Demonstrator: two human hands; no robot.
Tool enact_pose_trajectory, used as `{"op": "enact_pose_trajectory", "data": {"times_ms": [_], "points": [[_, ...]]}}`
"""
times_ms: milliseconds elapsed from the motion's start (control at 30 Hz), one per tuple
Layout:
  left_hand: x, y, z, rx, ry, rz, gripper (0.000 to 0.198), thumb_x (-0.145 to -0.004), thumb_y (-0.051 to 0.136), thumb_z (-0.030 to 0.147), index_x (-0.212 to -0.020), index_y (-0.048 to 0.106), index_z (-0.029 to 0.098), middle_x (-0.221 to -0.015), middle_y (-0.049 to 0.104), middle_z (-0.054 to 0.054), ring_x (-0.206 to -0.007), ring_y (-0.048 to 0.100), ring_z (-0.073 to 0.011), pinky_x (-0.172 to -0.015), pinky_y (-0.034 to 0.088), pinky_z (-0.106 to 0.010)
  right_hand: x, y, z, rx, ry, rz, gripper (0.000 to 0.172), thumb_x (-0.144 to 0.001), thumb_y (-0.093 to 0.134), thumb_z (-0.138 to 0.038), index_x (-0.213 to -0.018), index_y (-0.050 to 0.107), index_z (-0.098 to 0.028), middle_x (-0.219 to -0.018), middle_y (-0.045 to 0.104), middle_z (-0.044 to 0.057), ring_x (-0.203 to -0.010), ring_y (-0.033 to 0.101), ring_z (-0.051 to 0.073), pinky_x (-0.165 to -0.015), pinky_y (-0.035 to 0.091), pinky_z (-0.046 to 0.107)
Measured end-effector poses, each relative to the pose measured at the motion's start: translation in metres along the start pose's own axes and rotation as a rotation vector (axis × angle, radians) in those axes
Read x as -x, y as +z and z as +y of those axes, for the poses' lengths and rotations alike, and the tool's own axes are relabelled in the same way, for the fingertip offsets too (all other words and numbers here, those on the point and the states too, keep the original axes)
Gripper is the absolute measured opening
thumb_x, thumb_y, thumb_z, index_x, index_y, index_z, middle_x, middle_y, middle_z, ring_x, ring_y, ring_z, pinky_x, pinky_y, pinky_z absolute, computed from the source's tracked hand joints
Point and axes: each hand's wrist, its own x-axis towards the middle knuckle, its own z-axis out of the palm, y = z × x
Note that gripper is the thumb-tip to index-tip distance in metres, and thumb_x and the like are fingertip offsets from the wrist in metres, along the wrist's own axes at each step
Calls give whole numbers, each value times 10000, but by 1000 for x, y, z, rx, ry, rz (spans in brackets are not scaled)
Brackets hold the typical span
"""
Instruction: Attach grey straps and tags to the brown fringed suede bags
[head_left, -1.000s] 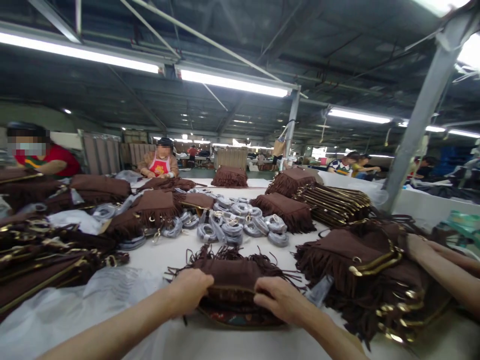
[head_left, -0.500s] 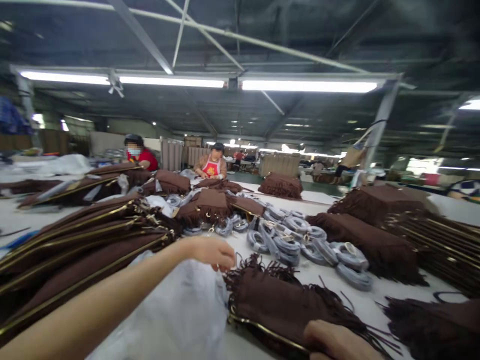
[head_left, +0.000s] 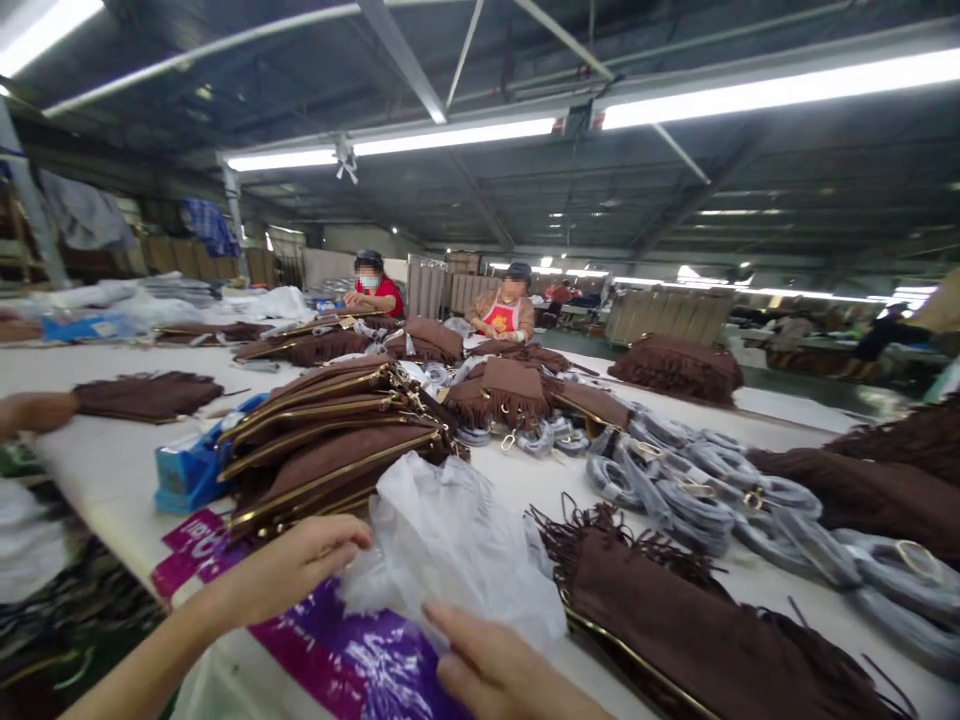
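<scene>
A crumpled translucent plastic bag lies in front of me, over a purple printed plastic sheet. My left hand is at the bag's left edge, its fingers closed together on the film. On the bag's near side, my right hand has its fingers stretched out against the plastic, with the thumb apart. To the right lies a dark brown fringed bag with a gold zipper along its near edge; neither hand touches it. Brown zippered bags are stacked just beyond my left hand.
Coiled grey straps in plastic wrap spread across the right of the white table. A blue box stands beside the stack. At the far left, another person's hand touches a brown piece. Two co-workers sit across the table.
The view has swung left. My left hand has moved from beside the fringed bag to the plastic bag's edge. My right hand has left the fringed bag and now touches the plastic.
</scene>
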Motion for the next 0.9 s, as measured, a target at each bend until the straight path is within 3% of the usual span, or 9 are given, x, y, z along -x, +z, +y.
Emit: {"op": "enact_pose_trajectory", "data": {"times_ms": [100,200,267,400,567,700,900], "points": [[7,25,-13,51,25,32,365,-890,431,377,-1193,589,250,-1344,565,-39,-1244,482,-228,-1100,329,-355,-34,-11,-8,-23,71,14,338,-926,451,-231,-1232,591,-205,-1240,628,80,-1161,552,237,-992,419,373],[7,40,-11,92,119,84,350,-885,458,320,-1202,592,257,-1325,579,-37,-1243,482,-216,-1100,337,-347,-45,-8,-19,-42,32,54,222,-879,478,-175,-956,685,-188,-904,703,29,-873,632,193,-816,471,293],[1,46,-7,143,160,124,354,-885,434,249,-1195,604,256,-1273,615,-30,-1205,515,-196,-1081,360,-328,-45,3,-26,-87,-4,62,207,-874,478,-167,-883,683,-194,-794,687,-1,-745,618,159,-709,466,244],[-24,53,-5,218,166,68,402,-870,428,194,-1230,604,225,-1311,601,-33,-1222,515,-198,-1092,347,-330,-53,23,-23,26,-33,36,249,-888,431,-134,-880,675,-185,-807,689,18,-741,612,159,-691,444,240],[-51,58,-9,274,191,11,376,-891,430,233,-1210,621,174,-1246,646,-64,-1146,576,-211,-1028,405,-311,-72,23,-2,266,119,277,200,-838,455,-58,-875,635,-138,-817,682,75,-801,618,202,-735,428,280],[-51,58,-16,322,204,-15,334,-914,423,299,-1125,660,193,-1276,629,-52,-1177,552,-206,-1056,374,-319,-80,24,-2,312,124,272,150,-760,594,-43,-865,629,-144,-822,696,59,-779,634,198,-716,426,264],[-45,57,-19,284,200,-56,332,-926,426,353,-1075,687,211,-1396,532,-48,-1282,469,-230,-1108,316,-356,-85,35,-9,498,69,237,141,-813,610,-77,-919,648,-161,-887,725,64,-817,682,225,-678,466,262]]}}
